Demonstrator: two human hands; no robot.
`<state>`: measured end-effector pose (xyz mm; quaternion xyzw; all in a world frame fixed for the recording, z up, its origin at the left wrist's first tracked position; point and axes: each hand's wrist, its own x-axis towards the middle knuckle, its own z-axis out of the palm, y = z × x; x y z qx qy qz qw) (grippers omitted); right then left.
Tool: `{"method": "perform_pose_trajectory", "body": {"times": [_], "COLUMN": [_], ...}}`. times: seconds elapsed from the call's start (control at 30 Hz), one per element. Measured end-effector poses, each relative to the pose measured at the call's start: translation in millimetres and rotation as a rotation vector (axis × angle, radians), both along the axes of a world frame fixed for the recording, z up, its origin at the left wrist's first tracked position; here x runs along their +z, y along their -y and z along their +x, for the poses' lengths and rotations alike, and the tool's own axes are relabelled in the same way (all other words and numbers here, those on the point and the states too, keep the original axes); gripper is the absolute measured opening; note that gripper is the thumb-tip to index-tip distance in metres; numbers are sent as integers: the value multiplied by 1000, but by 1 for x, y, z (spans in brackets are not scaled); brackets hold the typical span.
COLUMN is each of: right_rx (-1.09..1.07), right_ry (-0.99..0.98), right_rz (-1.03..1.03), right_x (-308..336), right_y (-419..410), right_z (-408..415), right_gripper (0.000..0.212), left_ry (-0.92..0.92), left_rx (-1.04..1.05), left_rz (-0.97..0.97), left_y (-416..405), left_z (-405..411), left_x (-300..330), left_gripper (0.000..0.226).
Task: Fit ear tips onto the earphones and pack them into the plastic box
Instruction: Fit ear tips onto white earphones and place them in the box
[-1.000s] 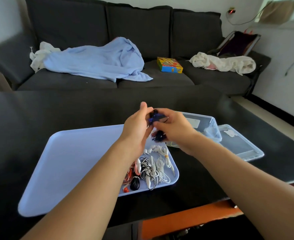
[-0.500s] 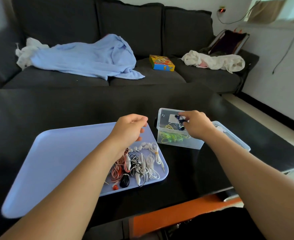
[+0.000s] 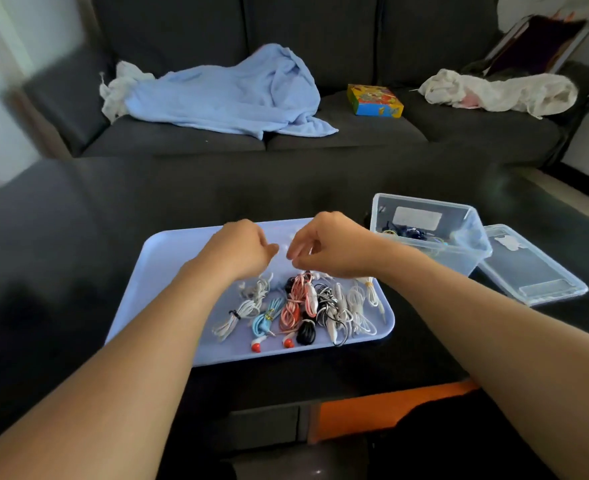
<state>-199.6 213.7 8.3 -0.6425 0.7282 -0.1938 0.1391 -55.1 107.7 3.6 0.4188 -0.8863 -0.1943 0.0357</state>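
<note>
Table [image 3: 78, 237] here is dark and glossy, with a grey sofa [image 3: 321, 36] behind it carrying a blue blanket [image 3: 223, 95] and a colourful box [image 3: 374, 100], print unreadable. Bundled earphones [image 3: 300, 306] sit at the near end of the lilac tray [image 3: 168, 271]. Half a second ago the right hand [image 3: 334, 247] was at the plastic box [image 3: 428, 233] right of the tray; now it's over the tray beside the left hand [image 3: 241, 251], both with curled fingers around small white ear tips [image 3: 282, 249], though I can't tell whether either actually grips one. Box label is blurred.

left hand [image 3: 243, 249] bare | right hand [image 3: 334, 249] bare | forearms sleeveless
</note>
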Motion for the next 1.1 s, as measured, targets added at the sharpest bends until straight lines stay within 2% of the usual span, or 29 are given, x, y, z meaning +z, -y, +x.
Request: {"method": "perform_pose_trajectory", "body": {"times": [0.07,0.17,0.23,0.37,0.47,0.57,0.67,0.77,0.93,1.1], "right_rx": [6,5,-17,-72,-113,-230,-387,-458,-487,-471], "right_ry": [-1,-17,5,27,24,101,260,336,358,345], "right_rz": [24,33,28,4,-19,-139,-243,-235,-212,-207], "right_x": [-5,-11,-14,-19,-23,-23,-23,-26,-34,-37], "right_y": [9,18,25,30,33,36,39,40,47,54], "right_z": [3,3,2,-3,-5,-11,-19,-24,-25,-21], "right_gripper": [16,12,10,10,10,9,10,10,9,8], "left_ry": [195,362,368,310,309,237,114,-80,-342,-353], "left_rx": [37,52,47,29,-35,-79,-23,111,315,302], "left_rz": [-43,69,187,251,203,303,502,650,741,674], "left_y": [8,15,14,9,5,3,6,16,27,34], "left_z": [17,33,38,38,36,34,38,43,47,51], "left_x": [-1,-8,-14,-15,-16,-14,-9,-6,-2,1], "left_gripper": [46,57,61,68,53,31,17,20,33,28]}}
